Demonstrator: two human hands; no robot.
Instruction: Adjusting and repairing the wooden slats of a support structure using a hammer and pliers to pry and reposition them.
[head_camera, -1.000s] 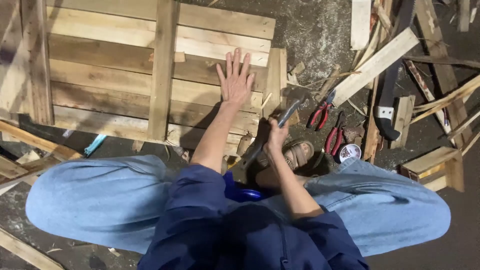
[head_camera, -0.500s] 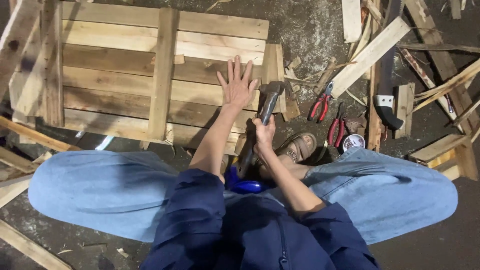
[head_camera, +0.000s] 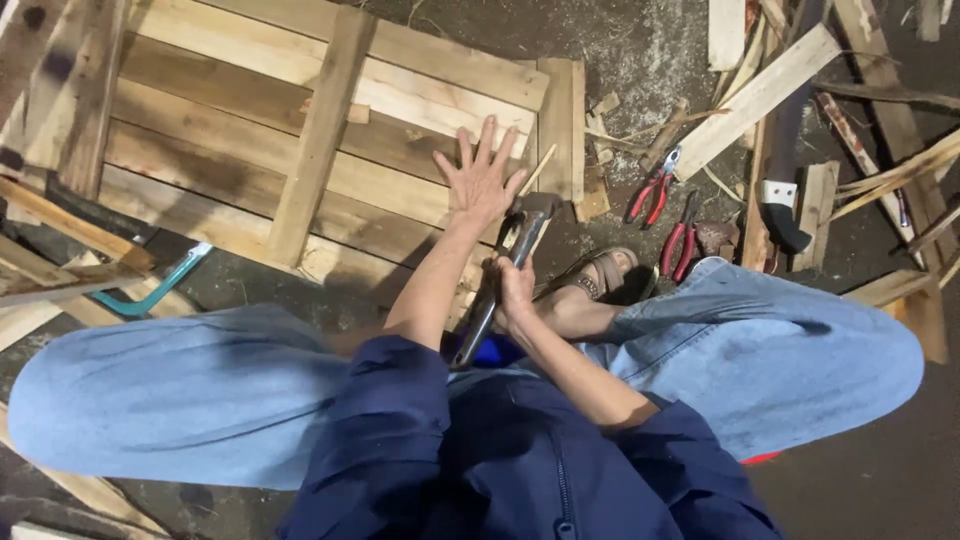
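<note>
A dark, gritty floor (head_camera: 660, 60) carries a wooden pallet (head_camera: 250, 150) at upper left, two red-handled pliers (head_camera: 670, 215) right of centre, and scrap wood strips (head_camera: 760, 95) at upper right.

pallet (head_camera: 300, 120) cut off at left edge, hammer (head_camera: 505, 275) handle's lower end behind sleeve

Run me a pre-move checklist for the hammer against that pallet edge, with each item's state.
1. Right hand gripped on the hammer shaft: ok.
2. Left hand flat on the pallet to brace it: ok.
3. Left hand's fingers clear of the hammer head: not ok, the palm lies right beside it.
4. Hammer claw hooked under a nail or board: cannot tell.
5. Sandalled foot clear of the hammer: not ok, it sits close beside it.
6. Red pliers out of the way: ok.
</note>
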